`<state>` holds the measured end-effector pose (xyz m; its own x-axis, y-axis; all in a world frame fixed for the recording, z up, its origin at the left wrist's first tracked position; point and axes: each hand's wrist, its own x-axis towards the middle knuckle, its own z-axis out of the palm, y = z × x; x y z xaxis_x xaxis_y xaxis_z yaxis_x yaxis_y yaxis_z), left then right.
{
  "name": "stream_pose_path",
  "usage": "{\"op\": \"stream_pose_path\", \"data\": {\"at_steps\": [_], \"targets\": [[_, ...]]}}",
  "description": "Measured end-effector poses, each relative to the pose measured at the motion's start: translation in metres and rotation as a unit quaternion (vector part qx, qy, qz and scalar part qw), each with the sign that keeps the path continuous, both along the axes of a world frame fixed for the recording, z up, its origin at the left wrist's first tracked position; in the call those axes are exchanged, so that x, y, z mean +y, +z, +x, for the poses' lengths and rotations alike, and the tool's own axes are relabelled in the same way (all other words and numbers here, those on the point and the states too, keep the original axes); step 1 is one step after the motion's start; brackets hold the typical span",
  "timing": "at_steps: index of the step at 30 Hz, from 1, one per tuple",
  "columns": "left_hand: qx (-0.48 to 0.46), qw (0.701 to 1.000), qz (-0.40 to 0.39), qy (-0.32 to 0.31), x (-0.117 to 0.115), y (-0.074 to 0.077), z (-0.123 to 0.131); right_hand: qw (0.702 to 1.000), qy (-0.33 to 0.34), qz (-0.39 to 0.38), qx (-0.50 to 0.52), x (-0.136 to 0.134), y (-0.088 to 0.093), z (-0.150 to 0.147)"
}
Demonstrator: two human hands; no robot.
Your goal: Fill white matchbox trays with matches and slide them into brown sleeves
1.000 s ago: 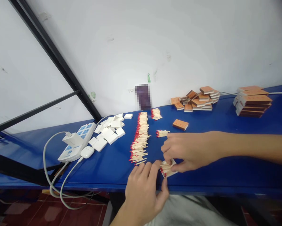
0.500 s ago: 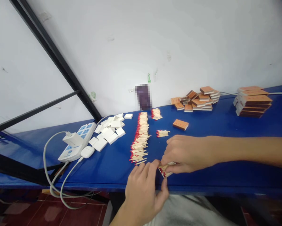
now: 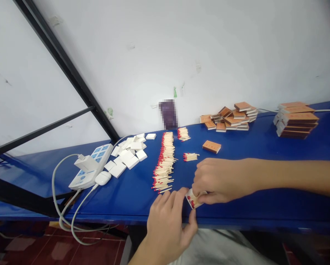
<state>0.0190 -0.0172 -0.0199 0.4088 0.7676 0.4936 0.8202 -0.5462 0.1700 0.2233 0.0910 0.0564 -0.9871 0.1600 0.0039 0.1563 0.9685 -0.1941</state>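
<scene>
Near the table's front edge, a small white matchbox tray (image 3: 191, 207) holds some red-headed matches (image 3: 192, 202). My left hand (image 3: 169, 219) grips the tray from the left, forefinger at its far corner and thumb at its near corner. Reaching in from the right, my right hand (image 3: 213, 180) is closed, with thumb and fingers pressed over the matches; its fingertips are partly hidden. Beyond the hands lie a long row of loose matches (image 3: 165, 158), a small bunch of matches (image 3: 191, 157) and another bunch (image 3: 183, 134). An orange matchbox (image 3: 211, 146) lies just past my right hand.
White trays (image 3: 128, 154) lie in a heap at left, beside a power strip (image 3: 91, 165) with cables. Matchboxes are piled (image 3: 232, 117) against the wall, and more are stacked (image 3: 297, 119) at far right. A black metal frame (image 3: 71, 77) stands at left.
My right hand has shifted slightly to the right over the tray, uncovering more of its inside and the match heads. My left hand has stayed in place.
</scene>
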Motion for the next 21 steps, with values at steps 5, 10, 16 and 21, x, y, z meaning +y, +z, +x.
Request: {"op": "stream_pose_path", "data": {"at_steps": [5,10,16,21], "targets": [[0.0,1.0,0.002,-0.003,0.0,0.001,0.0,1.0,-0.002,0.011,-0.018,-0.003,0.004,0.002],[0.007,1.0,0.005,-0.004,-0.001,0.002,-0.001,0.999,-0.009,0.015,-0.033,-0.005,0.007,0.003],[0.004,1.0,0.025,0.003,0.002,-0.001,0.002,0.999,-0.028,0.009,-0.025,0.002,0.012,0.005],[-0.098,0.993,0.073,0.0,-0.015,0.02,-0.019,0.994,-0.106,0.018,-0.004,0.018,0.041,0.021]]}}
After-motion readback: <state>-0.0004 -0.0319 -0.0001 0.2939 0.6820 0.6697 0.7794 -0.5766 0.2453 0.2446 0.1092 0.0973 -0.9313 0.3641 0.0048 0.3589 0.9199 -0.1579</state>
